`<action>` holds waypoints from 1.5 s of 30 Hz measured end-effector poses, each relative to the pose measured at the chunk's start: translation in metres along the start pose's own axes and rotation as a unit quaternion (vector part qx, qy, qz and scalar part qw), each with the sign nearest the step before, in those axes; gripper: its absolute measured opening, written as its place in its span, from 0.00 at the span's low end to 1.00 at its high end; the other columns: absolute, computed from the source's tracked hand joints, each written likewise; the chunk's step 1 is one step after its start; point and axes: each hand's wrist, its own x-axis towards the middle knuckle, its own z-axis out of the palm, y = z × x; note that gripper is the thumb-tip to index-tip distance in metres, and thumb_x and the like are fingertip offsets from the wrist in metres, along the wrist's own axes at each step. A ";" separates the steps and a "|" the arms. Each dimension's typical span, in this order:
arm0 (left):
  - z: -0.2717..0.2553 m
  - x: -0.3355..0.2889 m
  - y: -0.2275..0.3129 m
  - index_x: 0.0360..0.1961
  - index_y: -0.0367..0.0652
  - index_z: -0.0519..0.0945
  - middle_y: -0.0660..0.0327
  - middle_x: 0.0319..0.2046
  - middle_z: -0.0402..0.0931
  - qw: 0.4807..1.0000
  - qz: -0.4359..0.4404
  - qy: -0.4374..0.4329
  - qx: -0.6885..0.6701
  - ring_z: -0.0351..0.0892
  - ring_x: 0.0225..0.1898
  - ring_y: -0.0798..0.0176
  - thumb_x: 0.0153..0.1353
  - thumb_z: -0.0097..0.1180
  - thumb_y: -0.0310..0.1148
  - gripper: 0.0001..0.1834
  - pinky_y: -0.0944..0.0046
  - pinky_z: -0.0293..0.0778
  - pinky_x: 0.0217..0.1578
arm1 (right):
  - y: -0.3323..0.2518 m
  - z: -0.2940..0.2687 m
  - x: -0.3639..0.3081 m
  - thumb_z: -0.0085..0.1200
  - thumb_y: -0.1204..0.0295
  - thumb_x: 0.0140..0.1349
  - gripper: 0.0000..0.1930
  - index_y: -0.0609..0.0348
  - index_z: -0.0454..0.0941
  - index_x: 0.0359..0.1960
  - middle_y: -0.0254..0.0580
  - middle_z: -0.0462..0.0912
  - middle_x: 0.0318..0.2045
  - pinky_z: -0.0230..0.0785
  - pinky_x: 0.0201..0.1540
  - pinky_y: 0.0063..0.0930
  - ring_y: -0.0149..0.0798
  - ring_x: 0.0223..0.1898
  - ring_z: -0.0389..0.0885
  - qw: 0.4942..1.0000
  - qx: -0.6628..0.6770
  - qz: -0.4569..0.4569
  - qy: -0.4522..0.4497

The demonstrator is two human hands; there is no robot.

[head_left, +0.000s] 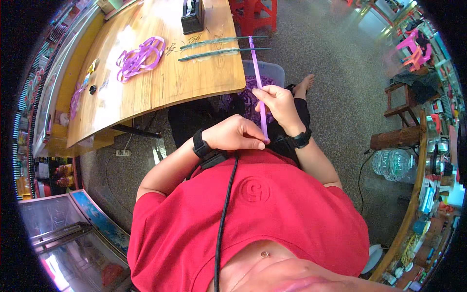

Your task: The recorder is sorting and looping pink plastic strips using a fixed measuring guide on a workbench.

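Observation:
A narrow purple ribbon runs taut from two thin dark-green rods toward my body. At its far end it crosses both rods where they stick out past the table edge. My left hand pinches the ribbon's near end between thumb and forefinger, close to my waist. Farther along, my right hand has its thumb and fingers closed on the same ribbon. Clear tape appears to fix the rods to the table. A loose heap of purple ribbon lies on the wooden table.
Below the table's right corner stands a translucent plastic bin with purple pieces inside. A black tape dispenser sits at the table's far side. Beyond is a red plastic stool. On the right are a wooden stool and a large water bottle.

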 end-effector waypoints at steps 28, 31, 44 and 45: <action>-0.186 0.056 0.106 0.53 0.38 0.78 0.62 0.33 0.81 0.917 0.080 0.390 0.017 0.78 0.28 0.72 0.67 0.54 0.28 0.15 0.72 0.75 0.30 | -0.134 -0.049 0.213 0.59 0.73 0.59 0.11 0.54 0.84 0.44 0.45 0.86 0.35 0.75 0.43 0.28 0.44 0.37 0.84 0.843 -0.336 -0.417 0.038; -0.206 0.081 0.072 0.54 0.39 0.78 0.64 0.36 0.82 0.925 0.044 0.353 0.132 0.77 0.30 0.73 0.66 0.57 0.31 0.16 0.72 0.74 0.31 | -0.064 -0.059 0.270 0.63 0.65 0.60 0.11 0.53 0.85 0.43 0.42 0.87 0.38 0.76 0.40 0.28 0.37 0.38 0.86 0.854 -0.358 -0.373 0.054; -0.218 0.107 -0.039 0.39 0.38 0.85 0.53 0.36 0.83 0.859 0.059 0.219 0.459 0.80 0.39 0.49 0.63 0.55 0.35 0.12 0.55 0.76 0.43 | 0.056 -0.046 0.204 0.56 0.62 0.65 0.13 0.60 0.85 0.34 0.28 0.78 0.22 0.65 0.26 0.22 0.23 0.23 0.73 0.994 0.016 -0.015 -0.107; -0.216 0.108 -0.035 0.40 0.39 0.85 0.53 0.37 0.83 0.870 -0.008 0.216 0.443 0.80 0.41 0.49 0.64 0.55 0.36 0.13 0.54 0.75 0.46 | 0.054 -0.043 0.193 0.56 0.62 0.65 0.13 0.60 0.85 0.34 0.28 0.78 0.22 0.65 0.26 0.22 0.23 0.23 0.73 0.994 0.015 -0.013 -0.109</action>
